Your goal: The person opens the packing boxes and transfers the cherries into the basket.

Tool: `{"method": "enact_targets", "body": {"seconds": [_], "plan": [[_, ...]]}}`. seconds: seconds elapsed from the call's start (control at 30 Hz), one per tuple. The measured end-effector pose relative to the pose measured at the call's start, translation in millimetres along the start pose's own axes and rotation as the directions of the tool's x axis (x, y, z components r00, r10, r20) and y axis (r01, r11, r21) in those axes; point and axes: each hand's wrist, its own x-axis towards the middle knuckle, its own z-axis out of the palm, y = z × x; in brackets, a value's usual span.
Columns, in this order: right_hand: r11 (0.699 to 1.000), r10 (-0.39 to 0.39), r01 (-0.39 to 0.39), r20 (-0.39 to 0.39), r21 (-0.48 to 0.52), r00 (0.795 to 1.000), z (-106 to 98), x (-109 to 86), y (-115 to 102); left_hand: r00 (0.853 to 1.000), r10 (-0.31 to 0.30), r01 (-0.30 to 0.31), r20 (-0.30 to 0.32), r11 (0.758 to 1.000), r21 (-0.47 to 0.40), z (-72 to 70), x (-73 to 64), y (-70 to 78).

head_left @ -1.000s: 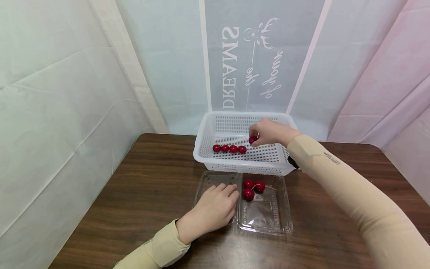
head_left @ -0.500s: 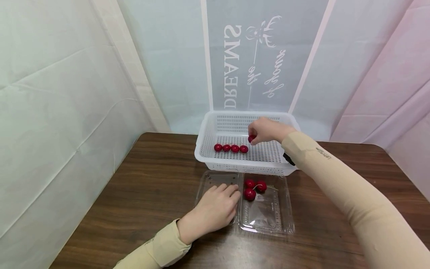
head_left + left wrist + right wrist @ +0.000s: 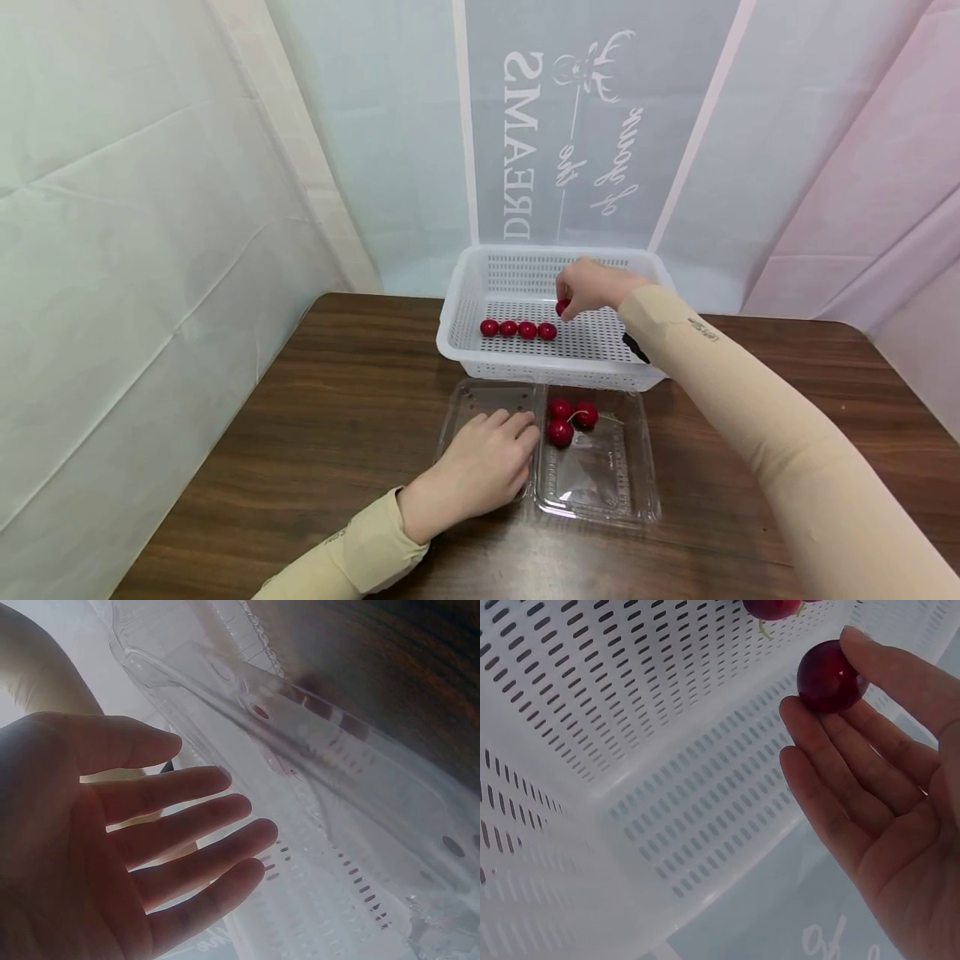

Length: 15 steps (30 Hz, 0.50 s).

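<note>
My right hand (image 3: 596, 285) pinches a dark red cherry (image 3: 831, 678) between thumb and fingertips, inside the white perforated basket (image 3: 487, 367). To its left, several cherries (image 3: 527, 331) lie in a row on the basket floor. My left hand (image 3: 483, 467) is over the left half of a clear plastic clamshell box (image 3: 592, 479); in the left wrist view its fingers (image 3: 202, 817) are extended and loosely spread, holding nothing. Whether they touch the plastic I cannot tell. Three cherries (image 3: 559, 432), at least one with a stem, sit in the box's right half.
The basket stands at the back of a brown wooden table (image 3: 345, 400), with the clamshell box right in front of it. A pale curtain with mirrored lettering (image 3: 521, 150) hangs behind, and white cloth (image 3: 150, 250) hangs on the left.
My right hand stays over the basket with the cherry, shifting very slightly; its forearm has swung a little leftward. The left hand stays at the box. The whole head view has drifted slightly.
</note>
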Motion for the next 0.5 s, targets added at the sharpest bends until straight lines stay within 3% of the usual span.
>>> {"method": "enact_targets", "body": {"seconds": [0.5], "plan": [[0.998, 0.028, -0.030, 0.040, 0.051, 0.999, 11.1, 7.3, 12.6, 1.000, 0.001, -0.001, -0.005, 1.000, 0.019, -1.4, 2.2, 0.5]]}}
